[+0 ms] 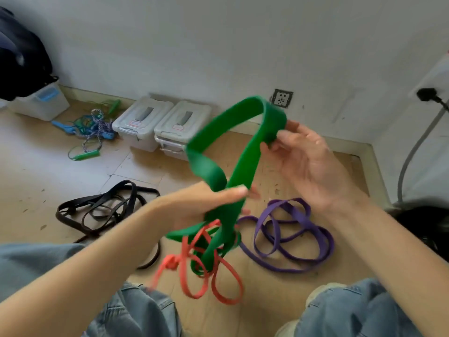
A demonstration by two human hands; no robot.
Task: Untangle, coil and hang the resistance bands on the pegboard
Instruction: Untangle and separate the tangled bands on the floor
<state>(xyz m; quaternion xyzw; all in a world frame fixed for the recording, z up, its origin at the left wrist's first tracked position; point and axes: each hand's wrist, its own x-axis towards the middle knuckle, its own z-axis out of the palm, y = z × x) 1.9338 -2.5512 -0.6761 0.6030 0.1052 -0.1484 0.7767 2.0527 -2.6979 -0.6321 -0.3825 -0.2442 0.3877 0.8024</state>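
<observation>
Left hand [209, 203] grips green band [245, 147] low; right hand [303, 156] pinches top.

red labels on the storage boxes [160, 122] are unreadable.

There is one camera, worn on the person's head. It looks forward and down, with a wide view that bends the edges. It is very near the left hand [206, 203] and the right hand [306, 161], which fill the middle. The floor [48, 181] lies further below. The wall [194, 45] stands at 12 o'clock, and the knees sit at 6 o'clock.
</observation>
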